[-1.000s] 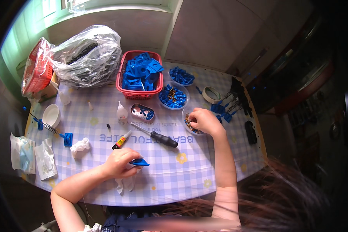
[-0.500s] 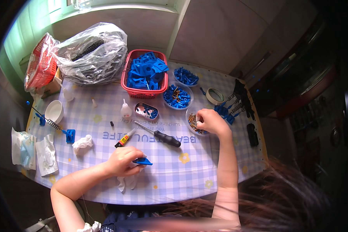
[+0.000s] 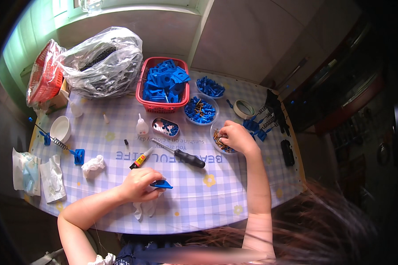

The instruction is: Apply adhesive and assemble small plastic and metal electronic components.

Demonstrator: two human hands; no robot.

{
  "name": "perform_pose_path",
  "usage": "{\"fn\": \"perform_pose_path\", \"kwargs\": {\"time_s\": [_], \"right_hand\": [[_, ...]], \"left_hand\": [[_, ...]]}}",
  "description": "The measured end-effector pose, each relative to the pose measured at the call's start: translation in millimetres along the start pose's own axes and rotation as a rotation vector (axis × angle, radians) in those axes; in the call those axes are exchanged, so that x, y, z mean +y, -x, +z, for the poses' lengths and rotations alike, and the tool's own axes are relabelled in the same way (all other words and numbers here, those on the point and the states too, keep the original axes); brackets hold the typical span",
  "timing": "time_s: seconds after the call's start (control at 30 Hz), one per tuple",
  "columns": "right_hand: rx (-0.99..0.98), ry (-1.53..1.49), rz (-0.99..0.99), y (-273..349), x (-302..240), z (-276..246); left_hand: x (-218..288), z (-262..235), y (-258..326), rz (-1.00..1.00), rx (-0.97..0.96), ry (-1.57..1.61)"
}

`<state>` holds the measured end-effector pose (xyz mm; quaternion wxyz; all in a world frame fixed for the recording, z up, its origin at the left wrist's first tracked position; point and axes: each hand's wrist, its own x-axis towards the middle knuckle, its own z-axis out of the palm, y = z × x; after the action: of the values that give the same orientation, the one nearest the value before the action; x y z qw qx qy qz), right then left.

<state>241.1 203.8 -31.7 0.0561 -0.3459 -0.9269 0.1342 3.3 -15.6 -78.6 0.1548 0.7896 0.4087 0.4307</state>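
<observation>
My left hand [image 3: 141, 183] is closed on a flat blue plastic piece [image 3: 164, 184] near the front of the table, above a crumpled white tissue [image 3: 145, 209]. At the right, my right hand [image 3: 239, 138] reaches into a clear round bowl of small brass-coloured screw-like pieces [image 3: 218, 145]. Its fingers are pinched together among them, and whatever they grip is hidden. Between the hands lie a black-handled screwdriver [image 3: 190, 158] and a yellow and black glue tube [image 3: 140, 160].
Behind stand a red basket of blue plastic parts [image 3: 142, 98], bowls of blue tubes [image 3: 200, 110] and pegs [image 3: 210, 87], and a bulging clear bag [image 3: 102, 66]. A tape roll [image 3: 243, 109] and blue pieces with springs [image 3: 254, 128] lie right. A white bowl [image 3: 60, 129] sits left.
The fingers of my right hand have dipped slightly further into the bowl of brass-coloured pieces. My left hand keeps its hold on the blue piece. The whole view has shifted a little.
</observation>
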Motion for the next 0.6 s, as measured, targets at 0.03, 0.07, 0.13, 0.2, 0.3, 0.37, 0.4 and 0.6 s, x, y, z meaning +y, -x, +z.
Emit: {"fn": "perform_pose_path", "kwargs": {"time_s": [0.03,0.07,0.13,0.2,0.3,0.37,0.4,0.6], "right_hand": [[0.013,-0.002,-0.013,-0.6,0.6,1.9],[0.025,-0.006,-0.026,-1.2,0.6,3.5],[0.027,0.010,-0.033,-1.9,-2.9,3.0],[0.025,0.022,-0.046,-2.8,-4.7,2.6],[0.024,0.077,-0.120,-3.3,-1.3,0.2],[0.041,0.083,-0.185,-3.4,-0.7,-2.1],[0.031,0.091,-0.187,-3.5,-1.5,-2.3],[0.021,0.052,-0.157,-3.5,3.1,0.5]], "left_hand": [[0.7,-0.8,0.1,-0.003,0.001,-0.001],[1.6,-2.0,-0.3,-0.004,-0.009,-0.007],[1.5,-2.8,-0.1,-0.018,-0.016,-0.019],[-1.4,-0.8,1.3,-0.004,0.005,0.032],[-0.9,-0.6,-0.2,0.001,0.018,0.032],[-0.8,-0.9,0.4,-0.008,0.026,0.037],[-1.2,-0.6,0.4,-0.008,0.024,0.027],[-3.3,2.2,0.7,0.010,0.031,0.024]]}}
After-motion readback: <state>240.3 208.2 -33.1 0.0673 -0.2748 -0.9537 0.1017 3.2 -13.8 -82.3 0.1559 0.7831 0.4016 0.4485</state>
